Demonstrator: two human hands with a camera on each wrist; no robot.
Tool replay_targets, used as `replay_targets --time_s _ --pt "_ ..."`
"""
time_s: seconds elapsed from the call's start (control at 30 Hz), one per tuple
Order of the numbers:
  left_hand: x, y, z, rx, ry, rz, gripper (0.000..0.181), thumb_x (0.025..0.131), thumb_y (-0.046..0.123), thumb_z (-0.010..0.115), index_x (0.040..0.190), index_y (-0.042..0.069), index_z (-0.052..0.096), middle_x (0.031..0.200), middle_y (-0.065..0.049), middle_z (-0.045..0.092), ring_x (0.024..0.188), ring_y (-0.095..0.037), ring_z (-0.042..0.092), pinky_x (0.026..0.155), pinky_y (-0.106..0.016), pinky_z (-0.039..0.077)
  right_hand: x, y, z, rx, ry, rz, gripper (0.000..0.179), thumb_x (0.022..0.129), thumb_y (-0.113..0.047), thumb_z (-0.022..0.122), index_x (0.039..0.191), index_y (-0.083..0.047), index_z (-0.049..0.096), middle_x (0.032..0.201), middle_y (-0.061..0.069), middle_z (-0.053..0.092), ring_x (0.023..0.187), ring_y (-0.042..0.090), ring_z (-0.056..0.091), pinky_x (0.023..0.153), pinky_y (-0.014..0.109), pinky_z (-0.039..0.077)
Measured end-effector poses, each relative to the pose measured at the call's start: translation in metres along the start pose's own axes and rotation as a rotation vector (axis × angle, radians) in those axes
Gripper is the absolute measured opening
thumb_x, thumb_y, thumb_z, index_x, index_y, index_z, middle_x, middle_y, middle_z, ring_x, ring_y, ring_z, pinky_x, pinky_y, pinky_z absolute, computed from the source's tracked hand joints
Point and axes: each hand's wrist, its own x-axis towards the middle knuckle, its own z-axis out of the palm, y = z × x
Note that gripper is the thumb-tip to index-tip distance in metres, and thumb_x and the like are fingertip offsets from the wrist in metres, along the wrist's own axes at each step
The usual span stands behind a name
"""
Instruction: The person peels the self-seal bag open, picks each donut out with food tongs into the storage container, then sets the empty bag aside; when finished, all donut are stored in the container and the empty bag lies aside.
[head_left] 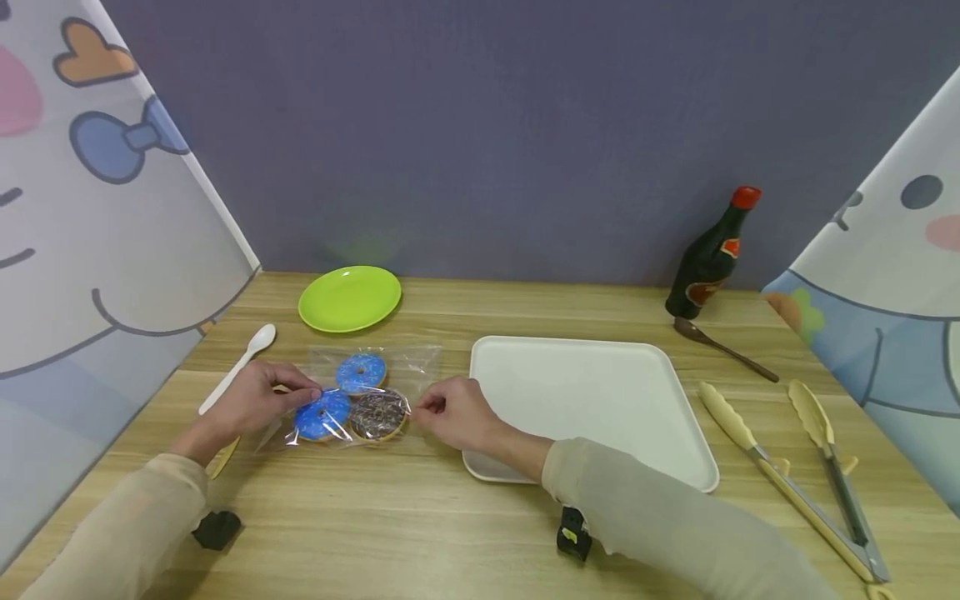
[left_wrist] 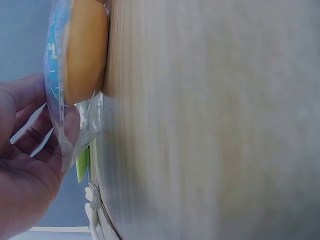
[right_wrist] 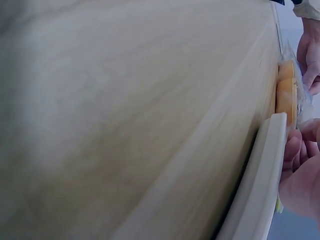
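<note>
A clear plastic bag point(head_left: 420, 360) lies on the wooden table with two blue-iced toy donuts point(head_left: 361, 372) and one chocolate donut point(head_left: 367, 421) inside. My left hand point(head_left: 258, 404) pinches the bag's left side by the lower blue donut. At the right side, the fingertips of my right hand point(head_left: 461, 414) pinch the bag's edge beside the chocolate donut. The left wrist view shows the plastic between thumb and fingers, close to a donut's tan side point(left_wrist: 86, 55). In the right wrist view, the hand point(right_wrist: 302, 182) is partly cut off, just beyond the tray's rim.
A white tray point(head_left: 592, 400) stands right of the bag, under my right forearm. Behind is a green plate point(head_left: 350, 298); at left, a white spoon point(head_left: 242, 364). On the right are a dark bottle point(head_left: 705, 262), a brown spoon point(head_left: 723, 348) and tongs point(head_left: 795, 500).
</note>
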Motion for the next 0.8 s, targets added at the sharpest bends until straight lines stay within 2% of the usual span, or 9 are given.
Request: replay_targets --time_s 0.43,0.8 --pt "0.002 0.001 0.001 0.024 0.000 0.007 0.005 0.084 0.005 0.072 0.084 0.007 0.076 0.084 -0.002 0.068 0.075 -0.009 0.061 0.060 -0.024 0.050 -0.008 0.006 -0.009 0.085 0.039 0.039 0.008 0.082 -0.001 0.067 0.077 -0.004 0.072 0.067 -0.005 0.063 0.059 0.003 0.052 0.056 0.020 0.047" --pt "0.000 -0.001 -0.002 0.029 -0.006 -0.020 0.004 0.085 0.010 0.072 0.085 0.009 0.076 0.085 -0.001 0.069 0.076 -0.012 0.061 0.061 -0.024 0.050 -0.018 0.017 -0.023 0.084 0.095 0.056 0.008 0.081 -0.003 0.067 0.076 -0.004 0.072 0.066 -0.005 0.063 0.059 0.004 0.052 0.055 0.020 0.046"
